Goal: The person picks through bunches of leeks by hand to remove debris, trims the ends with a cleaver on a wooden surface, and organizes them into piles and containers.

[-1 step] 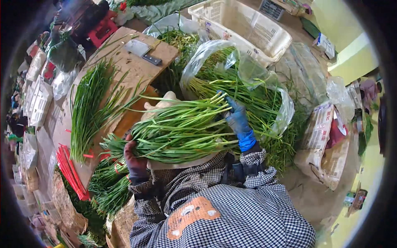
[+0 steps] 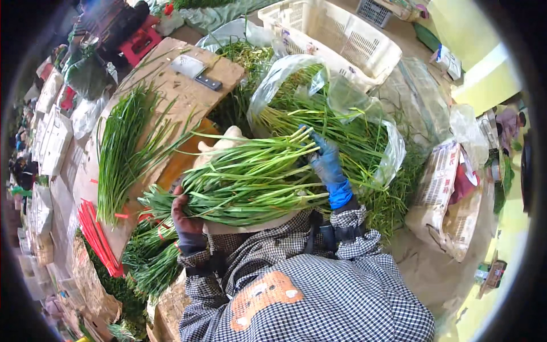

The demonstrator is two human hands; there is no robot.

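Note:
A loose bunch of garlic chives (image 2: 250, 182) lies across my lap, its pale stem ends to the right and leafy tips to the left. My right hand (image 2: 326, 157), in a blue glove, is closed around the stem end. At the leafy end my left hand (image 2: 187, 212), in a dark glove, curls around the leaves; some of its fingers are hidden. Behind my right hand, more chives (image 2: 307, 111) fill an open clear plastic bag (image 2: 279, 74). Another pile of chives (image 2: 128, 145) rests on the board (image 2: 171, 97) to the left.
A cleaver (image 2: 196, 71) lies at the board's far end. Red ties (image 2: 97, 236) sit at its near left edge, beside tied bundles (image 2: 154, 256). A white crate (image 2: 336, 45) stands behind the bag, and another crate (image 2: 441, 196) is at the right.

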